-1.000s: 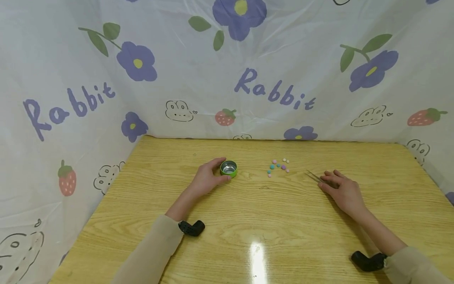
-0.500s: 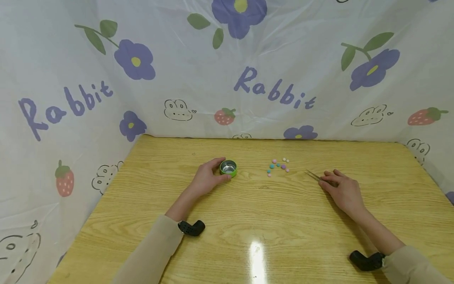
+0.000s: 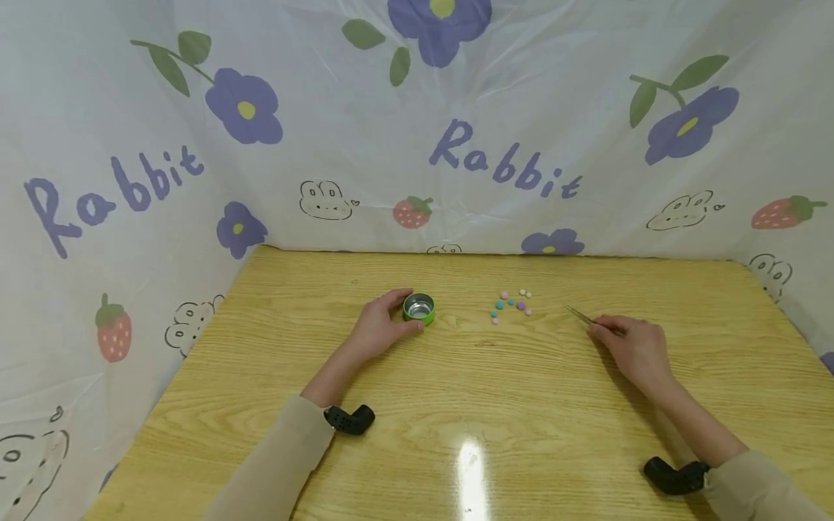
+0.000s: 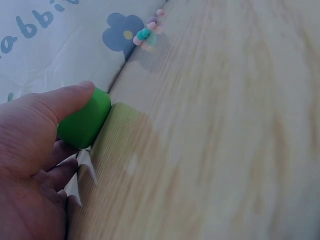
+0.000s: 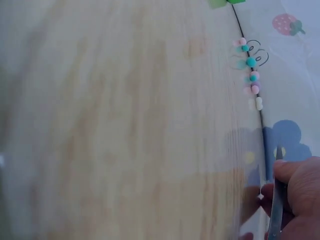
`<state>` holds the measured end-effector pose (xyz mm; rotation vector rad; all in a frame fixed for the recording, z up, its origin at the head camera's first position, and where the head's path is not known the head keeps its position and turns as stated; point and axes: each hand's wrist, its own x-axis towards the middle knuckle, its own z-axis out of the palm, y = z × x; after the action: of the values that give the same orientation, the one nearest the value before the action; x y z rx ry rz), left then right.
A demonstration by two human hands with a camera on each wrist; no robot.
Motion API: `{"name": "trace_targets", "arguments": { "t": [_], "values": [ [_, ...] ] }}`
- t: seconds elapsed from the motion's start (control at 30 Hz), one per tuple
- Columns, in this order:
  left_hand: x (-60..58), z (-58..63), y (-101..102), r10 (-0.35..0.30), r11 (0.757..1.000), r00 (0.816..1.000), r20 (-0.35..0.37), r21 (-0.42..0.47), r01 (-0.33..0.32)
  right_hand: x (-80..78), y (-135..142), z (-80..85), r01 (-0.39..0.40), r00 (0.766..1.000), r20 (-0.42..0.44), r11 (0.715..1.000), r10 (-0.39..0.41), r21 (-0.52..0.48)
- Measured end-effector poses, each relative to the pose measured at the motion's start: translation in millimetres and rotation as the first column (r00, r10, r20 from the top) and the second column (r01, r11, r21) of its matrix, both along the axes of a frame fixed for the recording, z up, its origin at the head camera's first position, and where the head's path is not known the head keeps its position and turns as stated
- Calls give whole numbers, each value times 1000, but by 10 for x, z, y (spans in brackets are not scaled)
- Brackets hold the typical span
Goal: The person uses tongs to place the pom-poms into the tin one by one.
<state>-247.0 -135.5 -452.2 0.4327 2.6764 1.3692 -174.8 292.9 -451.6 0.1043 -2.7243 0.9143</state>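
Note:
My left hand (image 3: 378, 329) grips a small round green tin (image 3: 419, 309) that stands upright on the table. Its thumb and fingers lie on opposite sides, and the shiny silver inside shows nothing in it. In the left wrist view the thumb lies against the green tin (image 4: 87, 120). My right hand (image 3: 635, 351) pinches metal tweezers (image 3: 580, 315), whose tips point left toward several small balls (image 3: 511, 304) in pink, teal, purple and white. The tips are apart from the balls. In the right wrist view the tweezers (image 5: 277, 200) lie between thumb and fingers.
The wooden table (image 3: 404, 463) reaches back to a white curtain (image 3: 365, 145) printed with flowers, strawberries and "Rabbit". A black camera mount (image 3: 350, 420) sits on the left wrist, another camera mount (image 3: 675, 477) on the right.
The right hand has drawn its spread fingers in around the tweezers, and the tweezers' tips have come up slightly. The left hand stays on the tin; the balls have not moved.

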Motion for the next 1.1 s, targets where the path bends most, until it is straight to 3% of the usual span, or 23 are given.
{"name": "trace_targets", "arguments": {
  "t": [0.33,0.6,1.1],
  "values": [
    [3,-2,0,0,1000,1000,4,10,0,-30,-118,95,-26,997,-69,999,23,-47],
    [3,-10,4,0,1000,1000,8,15,-1,-67,-195,129,-87,996,-41,989,82,-119],
    [2,-35,8,12,1000,1000,-9,12,-12,-91,-280,87,-157,987,11,986,158,-52]
  ]
}}
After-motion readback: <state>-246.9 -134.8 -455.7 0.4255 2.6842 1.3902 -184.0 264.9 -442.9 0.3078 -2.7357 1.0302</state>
